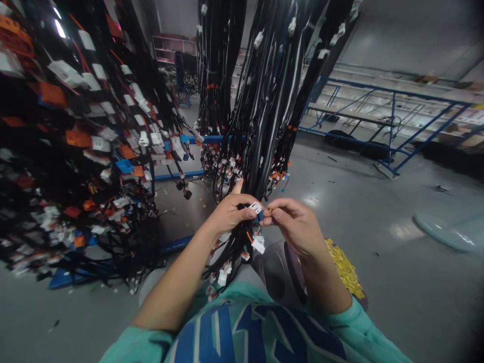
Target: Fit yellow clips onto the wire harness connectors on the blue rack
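Black cable bundle (266, 126): likely heavy, flexible. At its lower end, the left hand (230, 214) pinches a white connector (255, 207), probably light, stiff, best held by its sides; alongside, the right hand (298, 222) pinches a yellow piece (270, 210), probably slippery.
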A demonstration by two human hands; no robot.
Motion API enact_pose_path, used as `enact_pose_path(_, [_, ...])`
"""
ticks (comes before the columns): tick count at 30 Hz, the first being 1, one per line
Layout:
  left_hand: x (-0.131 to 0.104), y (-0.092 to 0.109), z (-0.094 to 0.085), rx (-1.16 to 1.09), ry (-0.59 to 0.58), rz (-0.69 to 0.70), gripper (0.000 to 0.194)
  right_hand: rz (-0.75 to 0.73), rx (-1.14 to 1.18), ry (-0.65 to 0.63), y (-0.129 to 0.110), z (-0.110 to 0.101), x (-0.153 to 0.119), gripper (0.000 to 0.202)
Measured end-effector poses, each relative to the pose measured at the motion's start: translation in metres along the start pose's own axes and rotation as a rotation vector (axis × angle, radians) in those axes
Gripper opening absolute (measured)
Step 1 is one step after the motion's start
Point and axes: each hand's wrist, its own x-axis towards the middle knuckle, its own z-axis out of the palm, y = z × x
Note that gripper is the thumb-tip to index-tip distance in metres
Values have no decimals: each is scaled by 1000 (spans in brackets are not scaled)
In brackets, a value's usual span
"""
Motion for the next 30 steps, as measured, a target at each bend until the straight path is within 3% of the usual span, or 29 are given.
enact_pose_path(11, [1, -5, 2, 1, 22, -24, 57, -132, -272, 90, -4, 3, -5, 8])
enact_pose_path(15, [1, -4, 3, -19, 40, -35, 56, -287, -484, 113, -8, 8, -2, 4])
enact_pose_path(19, [0, -4, 3, -35, 55, -67, 52, -400, -607, 20, -8, 8, 5, 7])
enact_pose_path(30, [-1, -1, -1, 46, 7, -117, 60, -371, -683, -227, -17, 2, 14, 9])
